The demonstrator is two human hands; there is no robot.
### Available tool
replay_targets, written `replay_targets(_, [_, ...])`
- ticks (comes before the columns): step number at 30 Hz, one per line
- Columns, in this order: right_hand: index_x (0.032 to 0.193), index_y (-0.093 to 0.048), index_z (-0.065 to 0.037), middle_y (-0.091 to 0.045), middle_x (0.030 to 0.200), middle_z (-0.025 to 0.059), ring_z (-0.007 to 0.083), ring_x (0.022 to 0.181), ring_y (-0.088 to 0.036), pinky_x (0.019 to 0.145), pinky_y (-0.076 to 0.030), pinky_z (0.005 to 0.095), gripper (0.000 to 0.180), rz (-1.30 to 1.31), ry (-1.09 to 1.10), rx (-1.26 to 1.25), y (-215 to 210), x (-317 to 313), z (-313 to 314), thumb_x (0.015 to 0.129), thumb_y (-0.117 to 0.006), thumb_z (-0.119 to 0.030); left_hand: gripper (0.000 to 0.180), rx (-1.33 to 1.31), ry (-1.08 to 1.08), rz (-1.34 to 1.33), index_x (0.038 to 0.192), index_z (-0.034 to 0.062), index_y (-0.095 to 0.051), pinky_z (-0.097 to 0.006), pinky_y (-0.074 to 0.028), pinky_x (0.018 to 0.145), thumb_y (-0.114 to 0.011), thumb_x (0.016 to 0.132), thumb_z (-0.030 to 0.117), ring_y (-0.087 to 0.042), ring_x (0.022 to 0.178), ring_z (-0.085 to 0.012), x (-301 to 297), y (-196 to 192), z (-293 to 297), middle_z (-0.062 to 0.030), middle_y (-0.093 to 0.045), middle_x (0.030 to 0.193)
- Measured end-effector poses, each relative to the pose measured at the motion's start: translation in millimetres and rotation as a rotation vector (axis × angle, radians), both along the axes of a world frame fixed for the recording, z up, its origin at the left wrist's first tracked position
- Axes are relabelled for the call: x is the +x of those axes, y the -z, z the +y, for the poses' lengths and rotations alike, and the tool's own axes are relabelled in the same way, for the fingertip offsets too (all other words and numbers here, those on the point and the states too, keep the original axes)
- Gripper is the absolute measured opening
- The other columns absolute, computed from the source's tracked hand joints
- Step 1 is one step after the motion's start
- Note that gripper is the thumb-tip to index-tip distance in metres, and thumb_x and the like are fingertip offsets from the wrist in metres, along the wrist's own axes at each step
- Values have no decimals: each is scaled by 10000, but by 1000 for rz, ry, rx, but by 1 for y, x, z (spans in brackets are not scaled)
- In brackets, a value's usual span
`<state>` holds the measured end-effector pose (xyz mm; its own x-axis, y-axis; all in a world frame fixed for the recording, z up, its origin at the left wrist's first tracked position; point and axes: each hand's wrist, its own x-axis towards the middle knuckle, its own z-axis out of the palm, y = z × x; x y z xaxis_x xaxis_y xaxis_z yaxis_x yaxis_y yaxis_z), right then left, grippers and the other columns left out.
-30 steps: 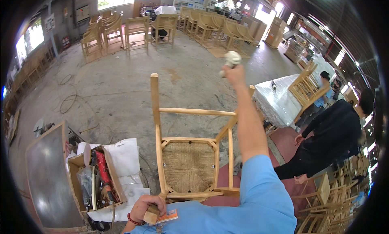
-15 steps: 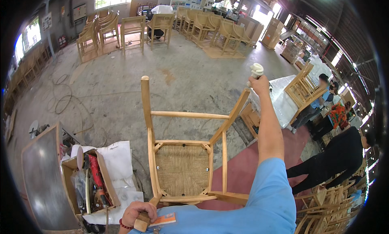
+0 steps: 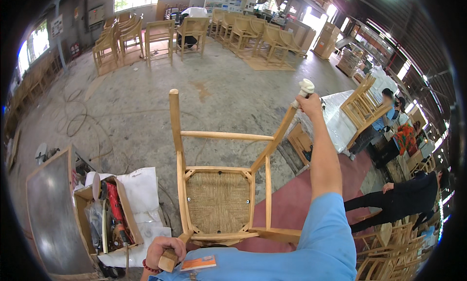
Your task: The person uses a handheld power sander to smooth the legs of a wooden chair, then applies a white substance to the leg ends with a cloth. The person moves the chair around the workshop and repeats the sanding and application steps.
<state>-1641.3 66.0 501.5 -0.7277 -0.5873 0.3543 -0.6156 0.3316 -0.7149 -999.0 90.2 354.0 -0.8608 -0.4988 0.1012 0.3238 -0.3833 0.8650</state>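
A light wooden chair frame is tipped in front of me, showing the underside of its woven seat. Low at the near side, my left hand is wrapped round the square end of one of its wooden legs. My right arm stretches out to the far right leg. There my right hand is closed on a lumpy, folded-looking white piece at the tip of that leg. Its exact kind cannot be made out, and my fingers hide part of it. The far left leg stands free of my hands.
At left, a box of tools with a red power tool sits by white sheeting and a dark panel. Chairs line the back. People, one in black, and a wrapped table are at right.
My right hand has come slightly nearer with the white piece, which now meets the leg's tip. My left hand and the leg end shifted slightly left. The person in black has changed posture.
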Motion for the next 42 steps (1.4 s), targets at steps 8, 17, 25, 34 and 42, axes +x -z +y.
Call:
replay_targets(8, [956, -701, -37, -671, 717, 82, 172, 593, -619, 575, -512, 364, 311, 31, -24, 30, -47, 89, -1, 786, -751, -292, 762, -69, 3, 160, 698, -10, -552, -352, -454, 600, -303, 1008, 641, -532, 589, -257, -9, 3, -4, -183, -603, 636])
replay_targets(17, [999, -664, -38, -662, 1042, 192, 386, 898, -656, 776, -549, 454, 245, 567, -507, -566, -69, 415, 55, 763, -669, -105, 525, -448, -311, 9, 1073, -7, -531, -363, -464, 897, -451, 1018, 508, -574, 930, -235, 28, -27, -25, -116, -586, 1000])
replay_targets(25, [1352, -489, 68, -478, 1417, 202, 315, 1274, -538, 1014, -494, 379, 542, 513, -1017, -14, 36, 614, 109, 831, -579, -54, 641, -147, -221, -90, 1312, -8, -518, -329, -536, 886, -510, 989, 545, -612, 1070, -180, 153, -37, 18, -94, -600, 1245])
replay_targets(34, [1376, -510, -22, -523, 1412, 213, 274, 1017, -699, 853, -560, 352, 506, -115, -1345, 326, 189, 621, 153, 876, -568, 27, 324, 240, -399, -599, 1189, 12, -619, -281, -485, 852, -638, 959, 238, -595, 997, -94, 238, 91, 102, -38, -663, 1083])
replay_targets(42, [1296, -574, 35, -675, 1156, 187, 231, 963, -710, 823, -554, 330, 396, -393, -1001, 949, 312, 508, 210, 906, -534, -21, 398, 49, -1362, -1516, 1083, 28, -661, -446, -511, 855, -691, 824, 328, -636, 976, -402, 349, 207, 166, -231, -666, 1046])
